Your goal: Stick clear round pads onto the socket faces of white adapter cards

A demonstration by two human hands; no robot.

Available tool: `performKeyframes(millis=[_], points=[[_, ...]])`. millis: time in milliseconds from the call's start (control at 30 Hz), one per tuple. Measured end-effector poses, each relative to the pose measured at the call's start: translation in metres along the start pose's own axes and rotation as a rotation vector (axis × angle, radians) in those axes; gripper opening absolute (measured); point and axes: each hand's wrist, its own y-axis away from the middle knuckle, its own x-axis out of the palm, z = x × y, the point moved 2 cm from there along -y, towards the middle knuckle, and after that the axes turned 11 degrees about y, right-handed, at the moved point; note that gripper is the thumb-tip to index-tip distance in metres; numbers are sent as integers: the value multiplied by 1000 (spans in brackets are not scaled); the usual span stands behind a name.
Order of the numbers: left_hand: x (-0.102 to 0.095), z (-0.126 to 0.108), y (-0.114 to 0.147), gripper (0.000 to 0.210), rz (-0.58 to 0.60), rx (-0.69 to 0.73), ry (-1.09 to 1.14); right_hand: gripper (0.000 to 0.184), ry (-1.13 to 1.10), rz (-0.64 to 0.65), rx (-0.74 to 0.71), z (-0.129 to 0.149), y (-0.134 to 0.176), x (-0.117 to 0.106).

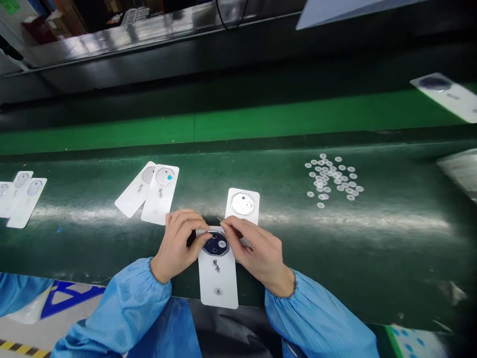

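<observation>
A white phone back panel (pixel 218 278) with black lettering and a dark, many-sided camera plate (pixel 215 244) lies before me at the table's near edge. My left hand (pixel 182 242) is closed on its upper left part, thumb over the dark plate. At the upper right corner, my right hand (pixel 257 251) pinches a thin, pale, pointed sliver whose kind I cannot make out. A small clear round disc (pixel 222 244) sits on the plate's right side. Just behind, partly hidden by my right hand, lies another white panel (pixel 242 203) with a silvery camera area.
Several clear round discs (pixel 331 174) lie scattered to the right on the green work surface (pixel 283 278). Two overlapping white panels (pixel 160 199) lie left of centre, and more panels (pixel 28 204) at the far left. Another panel (pixel 447 97) is at the far right.
</observation>
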Motion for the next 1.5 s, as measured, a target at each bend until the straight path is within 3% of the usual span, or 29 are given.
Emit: performKeyframes(millis=[133,267,433,633,967,1500], points=[[-2,1,-3,24,-5,53,-90,17,30,-33,-13,0,-3,-1],[-3,-3,-6,18,-62,166,-135,12,39,-107,-52,1,-5,-3],[0,-4,-6,8,-59,138,-78,11,41,-119,-59,2,-6,-2],[6,-7,-5,4,-21,142,-182,10,84,-132,-40,3,-6,-1],[4,-9,-2,18,-129,268,-253,12,30,-154,-38,7,-6,-6],[-2,-13,0,19,-158,329,-194,15,-2,-154,-76,9,-4,-14]])
